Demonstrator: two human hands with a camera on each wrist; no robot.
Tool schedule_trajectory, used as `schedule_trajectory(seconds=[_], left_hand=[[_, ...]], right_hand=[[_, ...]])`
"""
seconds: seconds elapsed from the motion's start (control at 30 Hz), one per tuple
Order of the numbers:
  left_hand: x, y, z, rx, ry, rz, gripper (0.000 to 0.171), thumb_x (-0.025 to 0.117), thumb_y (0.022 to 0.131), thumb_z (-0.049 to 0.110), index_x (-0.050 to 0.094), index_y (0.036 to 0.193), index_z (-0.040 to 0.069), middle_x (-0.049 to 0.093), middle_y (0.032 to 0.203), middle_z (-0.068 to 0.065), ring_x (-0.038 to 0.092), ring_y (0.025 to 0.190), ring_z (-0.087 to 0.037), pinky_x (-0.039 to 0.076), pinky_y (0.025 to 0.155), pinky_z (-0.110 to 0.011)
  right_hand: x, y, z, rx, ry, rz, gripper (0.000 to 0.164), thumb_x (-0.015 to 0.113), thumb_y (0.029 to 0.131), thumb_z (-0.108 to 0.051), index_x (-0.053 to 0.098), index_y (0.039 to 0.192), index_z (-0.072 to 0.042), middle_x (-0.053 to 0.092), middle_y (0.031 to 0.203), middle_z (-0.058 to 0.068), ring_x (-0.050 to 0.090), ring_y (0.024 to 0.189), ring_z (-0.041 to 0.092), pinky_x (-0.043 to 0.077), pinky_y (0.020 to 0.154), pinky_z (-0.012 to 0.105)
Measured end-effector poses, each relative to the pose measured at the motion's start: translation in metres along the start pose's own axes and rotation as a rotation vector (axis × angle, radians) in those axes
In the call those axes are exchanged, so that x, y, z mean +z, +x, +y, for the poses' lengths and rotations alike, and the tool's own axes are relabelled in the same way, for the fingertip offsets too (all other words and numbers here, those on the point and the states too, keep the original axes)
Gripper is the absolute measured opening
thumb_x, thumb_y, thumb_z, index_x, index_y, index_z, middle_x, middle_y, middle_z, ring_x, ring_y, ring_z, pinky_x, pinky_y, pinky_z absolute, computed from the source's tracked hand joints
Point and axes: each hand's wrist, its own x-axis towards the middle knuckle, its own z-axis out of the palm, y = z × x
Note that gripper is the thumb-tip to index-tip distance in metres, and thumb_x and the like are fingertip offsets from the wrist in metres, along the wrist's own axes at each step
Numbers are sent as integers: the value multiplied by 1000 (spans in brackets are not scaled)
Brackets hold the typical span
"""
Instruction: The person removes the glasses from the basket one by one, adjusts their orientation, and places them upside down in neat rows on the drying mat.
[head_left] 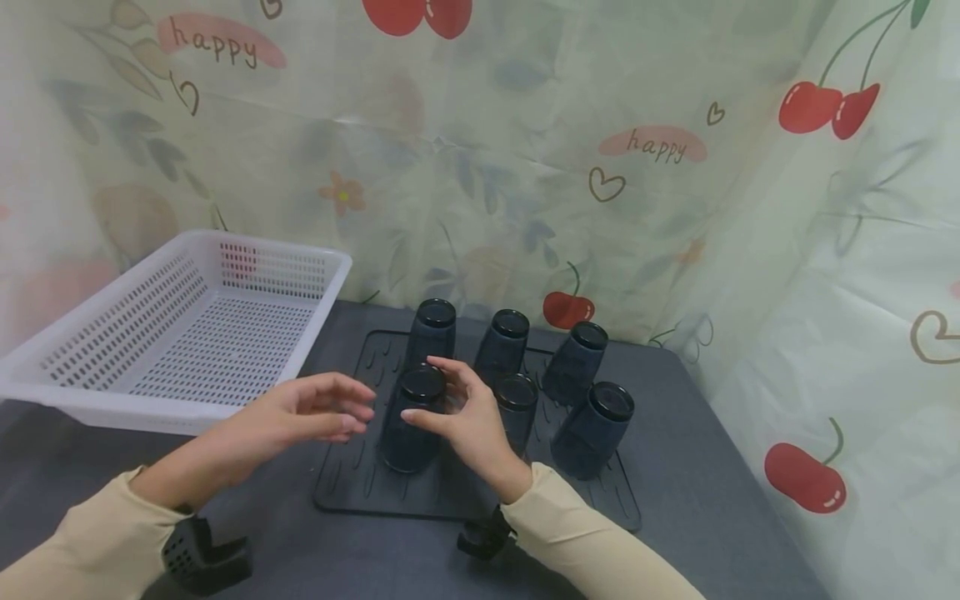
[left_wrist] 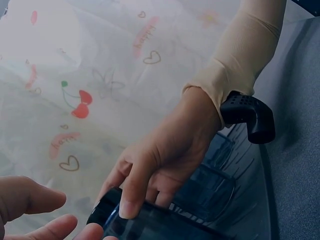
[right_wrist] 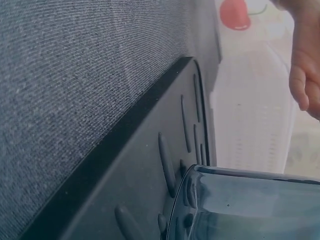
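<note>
A dark blue, see-through drinking glass (head_left: pixel 408 437) stands upside down at the front left of a black drying mat (head_left: pixel 345 492). My right hand (head_left: pixel 480 421) holds it near its raised base, thumb in front and fingers behind; the left wrist view shows this thumb on the glass (left_wrist: pixel 150 222). To the left of that glass, apart from it, my left hand (head_left: pixel 311 408) has its fingers loosely bent, with nothing in them. More upturned glasses stand behind and to the right, among them one (head_left: pixel 517 404) partly hidden by my right hand.
A white perforated plastic basket (head_left: pixel 142 414) stands at the left, with nothing seen inside. Dark grey cloth (head_left: pixel 360 558) covers the table. A printed curtain (head_left: pixel 480 108) hangs behind it and along the right side. The front right glass (head_left: pixel 588 437) is near the mat's right edge.
</note>
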Motion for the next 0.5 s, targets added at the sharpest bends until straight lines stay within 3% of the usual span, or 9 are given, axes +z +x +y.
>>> schedule_trajectory(seconds=[0.5], left_hand=[[2, 0, -1, -9, 1, -10, 46, 54, 99, 18, 42, 135, -7, 58, 124, -19, 63, 111, -21, 52, 91, -32]], right_hand=[[5, 2, 2, -25, -12, -13, 65, 84, 75, -13, 54, 133, -21, 60, 126, 5, 60, 115, 19, 45, 104, 42]])
